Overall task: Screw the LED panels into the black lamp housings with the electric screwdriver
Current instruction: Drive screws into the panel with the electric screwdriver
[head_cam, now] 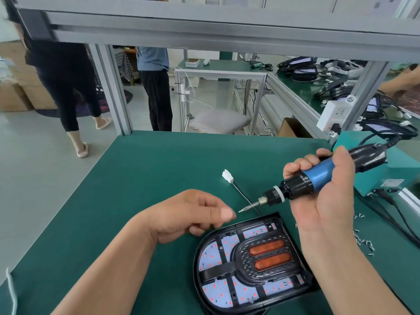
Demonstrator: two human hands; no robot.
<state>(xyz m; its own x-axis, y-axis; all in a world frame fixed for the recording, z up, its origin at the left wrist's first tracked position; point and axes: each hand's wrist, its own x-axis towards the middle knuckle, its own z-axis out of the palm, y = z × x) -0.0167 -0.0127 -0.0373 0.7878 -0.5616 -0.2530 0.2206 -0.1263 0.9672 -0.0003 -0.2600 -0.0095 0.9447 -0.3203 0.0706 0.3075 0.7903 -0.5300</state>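
Observation:
A black lamp housing (pixel 293 242) lies on the green table near the front, with a white LED panel (pixel 213 253) dotted with red LEDs inside it and two orange lenses in its middle. My right hand (pixel 327 192) grips the blue and black electric screwdriver (pixel 318 176), held nearly level above the housing's far edge, its bit (pixel 246 207) pointing left. My left hand (pixel 193 212) hovers just left of the bit tip with fingers curled and thumb close to them; whether it pinches a screw I cannot tell.
A black cable with a white connector (pixel 227 175) runs from the housing across the green table (pixel 136 178). Loose screws (pixel 363 242) lie scattered at the right, by a teal box (pixel 391 176) and cables. Aluminium frame posts (pixel 113 92) stand behind; people stand beyond.

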